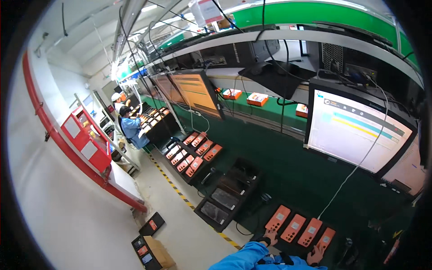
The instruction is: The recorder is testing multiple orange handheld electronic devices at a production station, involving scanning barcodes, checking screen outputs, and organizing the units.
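Side by side on the dark bench in front of me lie several orange phones, backs up, with round dark camera rings and pale labels. My left hand grips the lower end of the leftmost orange phone. At the other end of the row, my right hand has its fingers closed around the lower part of the rightmost orange phone. Between them lie two more phones, an inner left one and an inner right one. A thin white cable runs down to the inner right phone's top end.
Black trays stand to the left, with a tray of orange phones beyond. A lit monitor rises behind the row. A black handheld tool lies nearby. Boxes sit on the floor; people work farther off.
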### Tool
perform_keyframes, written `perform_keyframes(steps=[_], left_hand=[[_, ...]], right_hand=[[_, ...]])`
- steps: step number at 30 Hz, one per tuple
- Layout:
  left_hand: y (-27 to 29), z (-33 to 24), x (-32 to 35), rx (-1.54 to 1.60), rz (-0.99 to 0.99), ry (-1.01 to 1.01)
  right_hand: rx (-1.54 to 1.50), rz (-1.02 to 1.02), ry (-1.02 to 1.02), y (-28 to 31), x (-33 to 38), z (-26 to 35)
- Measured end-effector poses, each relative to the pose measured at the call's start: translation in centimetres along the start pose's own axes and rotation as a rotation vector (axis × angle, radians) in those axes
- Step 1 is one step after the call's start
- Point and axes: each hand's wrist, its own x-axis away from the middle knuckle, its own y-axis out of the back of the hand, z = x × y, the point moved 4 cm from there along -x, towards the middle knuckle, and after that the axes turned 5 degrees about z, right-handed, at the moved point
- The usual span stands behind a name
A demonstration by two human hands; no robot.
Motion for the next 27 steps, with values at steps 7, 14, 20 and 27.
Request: perform_keyframes(steps=[7,14,20,27], left_hand=[[1.2,-0.4,0.3,0.012,0.027,-0.005],[0.9,0.5,-0.5,0.228,0.133,-0.037],[0.0,0.7,-1.0,0.165,0.014,-0.053],[0.0,0.7,-0.9,0.193,-0.036,-0.051]], right_hand=[[0.111,0.048,0.104,0.0,-0.1,-0.5],[0.053,0.107,0.122,0.7,-0.2,0.8],[0.085,-0.02,0.254,2.2,-0.2,2.7],[0.093,-0.207,0.417,0.9,-0.8,0.7]])
